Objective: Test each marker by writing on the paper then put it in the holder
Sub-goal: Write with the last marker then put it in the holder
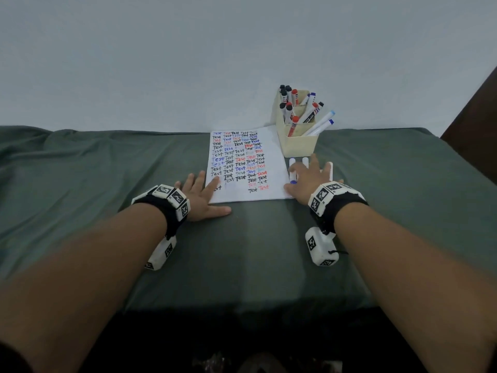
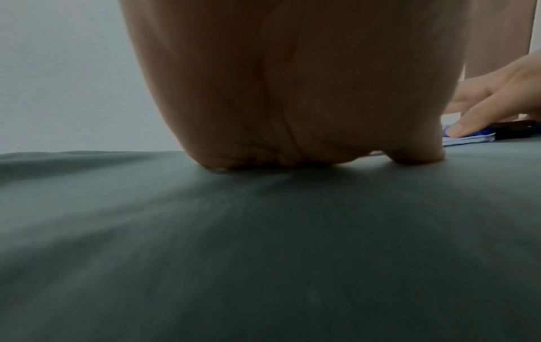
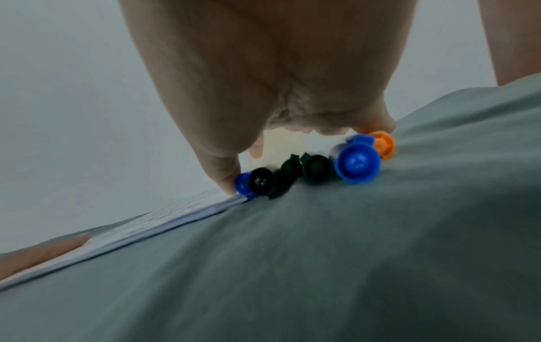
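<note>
From the head view the right hand (image 1: 306,179) covers most of the loose markers (image 1: 292,168) lying just beside the paper's (image 1: 271,146) right edge, so their count and colours cannot be told there. The right wrist view shows only their blurred cap ends (image 3: 355,165); the barrels are hidden behind them. In the left wrist view the left hand's (image 2: 292,92) palm blocks its own fingers. The holder's (image 1: 297,146) markers have labels too small to read.
</note>
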A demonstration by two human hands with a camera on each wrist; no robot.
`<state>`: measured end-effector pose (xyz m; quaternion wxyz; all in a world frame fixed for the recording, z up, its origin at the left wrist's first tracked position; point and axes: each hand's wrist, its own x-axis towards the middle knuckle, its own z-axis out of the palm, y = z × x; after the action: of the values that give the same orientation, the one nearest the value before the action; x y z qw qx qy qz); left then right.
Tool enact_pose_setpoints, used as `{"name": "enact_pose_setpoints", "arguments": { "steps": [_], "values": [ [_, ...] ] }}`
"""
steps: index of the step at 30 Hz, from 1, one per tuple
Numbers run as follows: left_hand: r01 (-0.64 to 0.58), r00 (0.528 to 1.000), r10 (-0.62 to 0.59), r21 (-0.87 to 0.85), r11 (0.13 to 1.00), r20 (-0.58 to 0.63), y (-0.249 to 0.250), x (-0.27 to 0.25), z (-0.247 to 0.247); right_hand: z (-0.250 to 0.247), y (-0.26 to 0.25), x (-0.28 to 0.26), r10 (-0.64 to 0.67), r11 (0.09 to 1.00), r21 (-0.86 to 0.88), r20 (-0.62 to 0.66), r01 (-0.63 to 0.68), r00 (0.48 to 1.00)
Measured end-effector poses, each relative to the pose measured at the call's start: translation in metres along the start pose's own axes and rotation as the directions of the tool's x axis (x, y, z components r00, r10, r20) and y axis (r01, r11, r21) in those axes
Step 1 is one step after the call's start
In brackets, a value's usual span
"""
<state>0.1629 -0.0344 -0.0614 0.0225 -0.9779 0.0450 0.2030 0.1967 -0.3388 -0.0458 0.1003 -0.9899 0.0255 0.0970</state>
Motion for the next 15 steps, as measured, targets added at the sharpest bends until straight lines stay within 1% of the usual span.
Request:
{"name": "enact_pose_setpoints", "arguments": {
  "steps": [2,4,9,15],
  "values": [
    [0.0,1.0,0.0,-0.007,1.0,0.007,0.0,-0.001,-0.001,0.004,0.005,0.0,0.065,0.998,-0.012,-0.013,-0.065,0.998],
    [0.001,1.0,-0.001,-0.009,1.0,0.009,0.001,-0.002,-0.001,0.005,0.006,0.001,0.082,0.995,-0.062,0.0,-0.082,0.997],
    [0.006,1.0,-0.006,-0.016,1.0,0.013,0.002,-0.003,-0.001,0.007,0.004,0.005,-0.019,0.99,-0.138,-0.008,0.017,1.0],
    [0.014,1.0,-0.014,-0.033,0.999,0.009,0.002,-0.002,0.0,-0.002,0.01,0.015,-0.1,0.988,-0.122,0.003,0.1,0.995]
  ]
}}
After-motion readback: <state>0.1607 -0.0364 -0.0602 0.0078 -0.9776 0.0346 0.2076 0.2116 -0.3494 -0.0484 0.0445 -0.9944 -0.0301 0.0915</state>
